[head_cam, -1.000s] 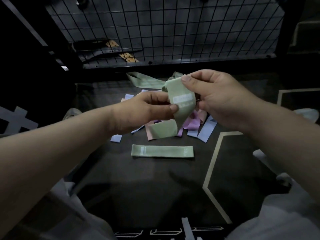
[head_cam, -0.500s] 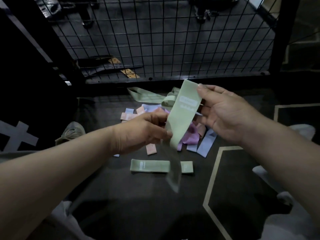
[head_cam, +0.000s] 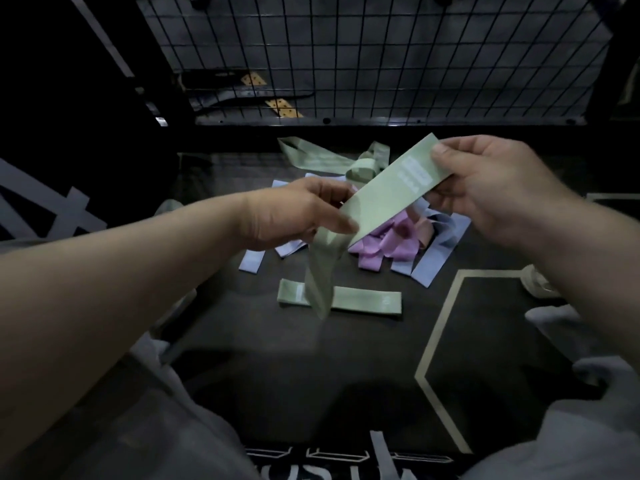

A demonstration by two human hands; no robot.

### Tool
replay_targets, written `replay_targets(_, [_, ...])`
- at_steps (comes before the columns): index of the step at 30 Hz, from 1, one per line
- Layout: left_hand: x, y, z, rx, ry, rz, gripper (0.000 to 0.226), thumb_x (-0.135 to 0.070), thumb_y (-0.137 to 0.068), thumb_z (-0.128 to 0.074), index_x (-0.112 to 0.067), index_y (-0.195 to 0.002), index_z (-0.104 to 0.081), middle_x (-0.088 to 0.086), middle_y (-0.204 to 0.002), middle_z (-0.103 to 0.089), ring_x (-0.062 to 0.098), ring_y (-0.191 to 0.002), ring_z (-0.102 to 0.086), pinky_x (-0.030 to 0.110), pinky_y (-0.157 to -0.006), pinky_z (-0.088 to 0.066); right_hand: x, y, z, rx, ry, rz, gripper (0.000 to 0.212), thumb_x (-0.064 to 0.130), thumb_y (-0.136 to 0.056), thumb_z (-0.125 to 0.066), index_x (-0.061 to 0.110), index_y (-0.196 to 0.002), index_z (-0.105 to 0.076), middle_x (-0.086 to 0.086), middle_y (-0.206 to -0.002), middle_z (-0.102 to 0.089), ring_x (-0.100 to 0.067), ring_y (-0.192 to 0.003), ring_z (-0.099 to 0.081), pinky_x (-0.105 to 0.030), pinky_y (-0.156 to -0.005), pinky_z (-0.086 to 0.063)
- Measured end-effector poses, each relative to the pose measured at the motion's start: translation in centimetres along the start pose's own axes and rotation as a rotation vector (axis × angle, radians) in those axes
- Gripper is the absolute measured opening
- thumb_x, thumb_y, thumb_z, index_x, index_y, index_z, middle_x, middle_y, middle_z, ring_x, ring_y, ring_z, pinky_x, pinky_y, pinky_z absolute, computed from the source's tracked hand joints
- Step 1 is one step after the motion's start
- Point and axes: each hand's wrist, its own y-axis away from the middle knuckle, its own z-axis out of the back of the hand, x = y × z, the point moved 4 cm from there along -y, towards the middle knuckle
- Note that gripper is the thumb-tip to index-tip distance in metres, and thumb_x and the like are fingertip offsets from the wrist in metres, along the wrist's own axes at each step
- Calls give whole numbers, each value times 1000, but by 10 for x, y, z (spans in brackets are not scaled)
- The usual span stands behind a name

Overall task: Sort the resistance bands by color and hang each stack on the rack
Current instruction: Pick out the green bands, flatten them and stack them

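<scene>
I am pinching the green band (head_cam: 388,192) in two places. My right hand (head_cam: 485,181) is gripping the printed end between thumb and fingers, and my left hand (head_cam: 294,213) is nipping it lower down, thumb on top. The band is hanging in the air above the mixed pile (head_cam: 398,244), its loose tail dangling over the flat green band (head_cam: 367,301) on the floor. I am risking a slip: a slackening left pinch could be dropping the band among the purple and blue ones. The tail is showing only as a blur, so I cannot tell whether it is twisted — and no hooks are showing on the wire grid (head_cam: 381,57).
</scene>
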Motion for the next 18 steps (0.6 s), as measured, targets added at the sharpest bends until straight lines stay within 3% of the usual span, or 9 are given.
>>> replay_targets(3, [3,0,5,-27,-28,8,25,-4,-82,-69,-9,-107,-69,4,-97,-68,20,-86,-65,31,-74,-53,-4,2,0,-6,11,-2,3,17,-99,-62,16,-101,-64,-11,-109,-71,-23,-91,-71,-26,-63,-58])
replay_targets(6, [7,1,8,-45,-101,37,31,-8,-82,-71,-10,-113,-68,8,-104,-68,23,-92,-66,33,-79,-53,0,9,-4,59,16,42,2,15,-100,-61,17,-100,-62,-9,-103,-68,-19,-83,-72,-27,-62,-59])
replay_targets(8, [3,0,4,-85,-132,-28,46,-10,-82,-73,-16,-126,-62,8,-116,-68,25,-102,-67,32,-84,-53,5,16,-9,147,81,119,3,13,-98,-63,15,-100,-62,-7,-96,-69,-23,-77,-73,-39,-65,-63])
replay_targets(11, [-12,1,-6,-99,-55,-194,57,-8,-86,-75,-9,-138,-52,17,-128,-65,26,-120,-64,36,-102,-52,4,26,-23,255,267,192,16,15,-92,-71,12,-105,-63,-9,-91,-75,-47,-87,-69,-61,-72,-60])
replay_targets(13, [-21,2,-10,-152,-116,-249,42,-13,-90,-73,-7,-130,-61,23,-118,-69,28,-109,-68,40,-98,-56,-1,29,-31,262,338,192,26,18,-90,-74,13,-108,-57,-10,-92,-76,-42,-88,-71,-56,-73,-60])
replay_targets(16, [-25,2,-8,-289,-188,-301,22,-11,-92,-70,-2,-112,-72,19,-94,-73,13,-74,-65,24,-70,-58,-5,25,-33,222,428,209,34,30,-90,-74,22,-107,-46,-14,-95,-74,-14,-76,-65,-28,-57,-53])
replay_targets(18, [-25,2,-7,-309,-177,-277,18,-7,-92,-69,1,-108,-73,23,-94,-73,13,-70,-62,24,-65,-56,-10,23,-33,219,414,165,39,28,-89,-75,25,-111,-43,-14,-102,-71,-17,-89,-66,-35,-73,-56])
